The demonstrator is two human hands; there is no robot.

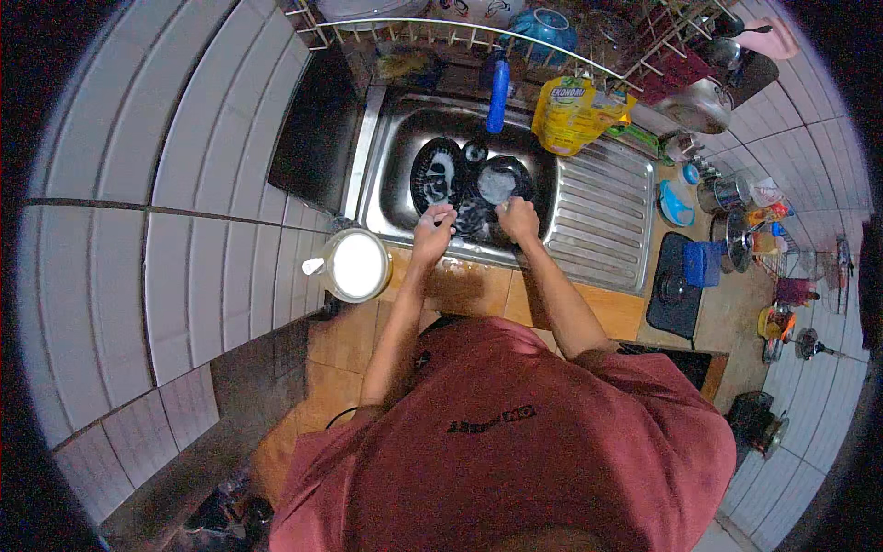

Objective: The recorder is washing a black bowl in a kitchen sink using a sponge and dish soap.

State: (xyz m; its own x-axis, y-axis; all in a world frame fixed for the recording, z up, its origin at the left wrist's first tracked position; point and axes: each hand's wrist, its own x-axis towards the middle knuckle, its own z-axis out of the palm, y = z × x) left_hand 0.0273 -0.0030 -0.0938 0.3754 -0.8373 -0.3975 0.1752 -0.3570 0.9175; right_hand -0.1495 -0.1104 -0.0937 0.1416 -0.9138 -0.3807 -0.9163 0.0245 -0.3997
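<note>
My left hand (434, 233) is over the near side of the stainless steel sink (398, 131), its fingers curled at the near end of a dark oval dish (417, 181) with white foam on it. Across from it, my right hand (517, 219) has its fingers bent at the near rim of a dark round pan or bowl (523, 181), foamy inside. Whether either hand grips its vessel cannot be made out. Between the two vessels lies a small round dark item (475, 152). A blue tube-shaped tap end (497, 96) hangs over the sink's far side.
A wire dish rack (441, 23) holding bowls spans the far side. A yellow pouch (566, 117) stands by the ribbed drainboard (603, 207). Left of the sink's near edge is a round container with a bright white top (357, 265). Pots and a blue box-like item (702, 263) stand on the right counter.
</note>
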